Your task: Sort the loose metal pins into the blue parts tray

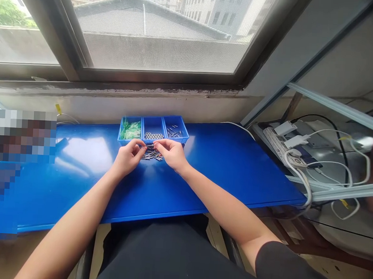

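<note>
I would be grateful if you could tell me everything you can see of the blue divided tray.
The blue parts tray is a plastic-looking box with three compartments. It sits at the back of a blue tabletop. Its left compartment holds green pieces, the middle short silver cylinders, the right thin metal pins. The left hand and right hand are at its front edge; contact is unclear.

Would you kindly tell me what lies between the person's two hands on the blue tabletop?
In the head view, a loose pile of small metal pins lies between the left hand and the right hand, just in front of the blue divided tray.
</note>
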A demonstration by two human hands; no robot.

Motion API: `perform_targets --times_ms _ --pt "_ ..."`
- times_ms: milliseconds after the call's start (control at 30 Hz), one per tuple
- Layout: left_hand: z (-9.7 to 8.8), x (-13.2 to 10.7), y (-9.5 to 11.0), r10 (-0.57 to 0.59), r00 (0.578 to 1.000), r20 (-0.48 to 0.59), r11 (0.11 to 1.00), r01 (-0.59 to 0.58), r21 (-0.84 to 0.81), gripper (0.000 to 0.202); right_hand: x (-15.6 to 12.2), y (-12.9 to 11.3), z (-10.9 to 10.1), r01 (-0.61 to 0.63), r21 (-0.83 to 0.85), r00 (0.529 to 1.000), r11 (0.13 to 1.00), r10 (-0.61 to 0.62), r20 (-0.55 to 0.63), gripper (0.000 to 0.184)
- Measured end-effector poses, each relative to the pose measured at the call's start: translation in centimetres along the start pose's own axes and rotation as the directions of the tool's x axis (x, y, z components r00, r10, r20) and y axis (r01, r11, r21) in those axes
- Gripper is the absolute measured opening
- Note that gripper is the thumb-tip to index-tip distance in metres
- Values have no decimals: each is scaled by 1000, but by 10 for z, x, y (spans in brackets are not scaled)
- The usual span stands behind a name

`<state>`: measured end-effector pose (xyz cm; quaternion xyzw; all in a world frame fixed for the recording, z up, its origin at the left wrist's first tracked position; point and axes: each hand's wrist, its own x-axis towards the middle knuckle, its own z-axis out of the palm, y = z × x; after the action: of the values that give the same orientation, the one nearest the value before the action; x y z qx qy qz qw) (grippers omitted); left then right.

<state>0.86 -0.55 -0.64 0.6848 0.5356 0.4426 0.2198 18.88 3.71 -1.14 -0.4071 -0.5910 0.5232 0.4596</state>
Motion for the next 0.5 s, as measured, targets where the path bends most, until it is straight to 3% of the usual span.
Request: perform_targets --times_ms 233,500 --pt "-1 1 -2 -11 1000 5 1000 11 28 24 0 1 1 -11 19 1000 1000 11 6 42" --pt "1 0 -2 1 1000 -6 1000 -1 14 15 1 1 0 -24 13 1000 1000 24 -2 41"
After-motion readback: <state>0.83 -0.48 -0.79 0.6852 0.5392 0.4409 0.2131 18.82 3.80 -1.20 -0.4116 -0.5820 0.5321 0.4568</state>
